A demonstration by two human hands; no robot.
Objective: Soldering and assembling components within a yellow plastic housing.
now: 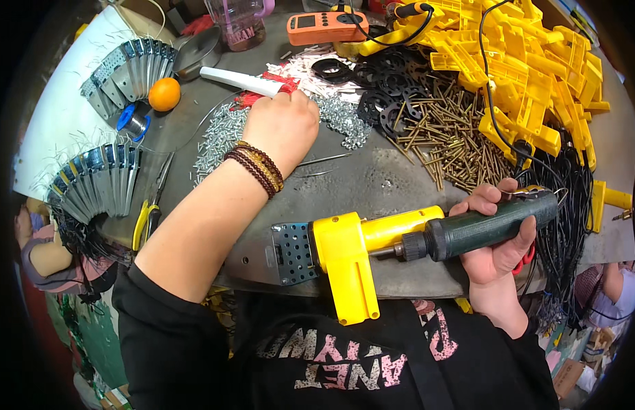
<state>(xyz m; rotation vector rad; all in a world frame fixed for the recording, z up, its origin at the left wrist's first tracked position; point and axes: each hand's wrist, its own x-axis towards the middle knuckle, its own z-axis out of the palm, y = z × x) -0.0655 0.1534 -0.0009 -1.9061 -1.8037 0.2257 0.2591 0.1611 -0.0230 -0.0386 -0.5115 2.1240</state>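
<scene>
Yellow tool housing (341, 256) and electric screwdriver (495, 225) at the bench (392, 179).
Silver screws (215, 145) are lying beside the left hand (282, 126), which is curling downward, its grip impossible to tell; the housing, its perforated metal guard (295, 254) facing left, is projecting past the near edge; the right hand (493, 260) is gripping the green screwdriver, bit end leftward.

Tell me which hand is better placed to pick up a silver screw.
Probably the left hand: it is close beside the silver screws, though whether it holds something is hidden. The right hand is wrapped around the dark green driver, farther away.
</scene>
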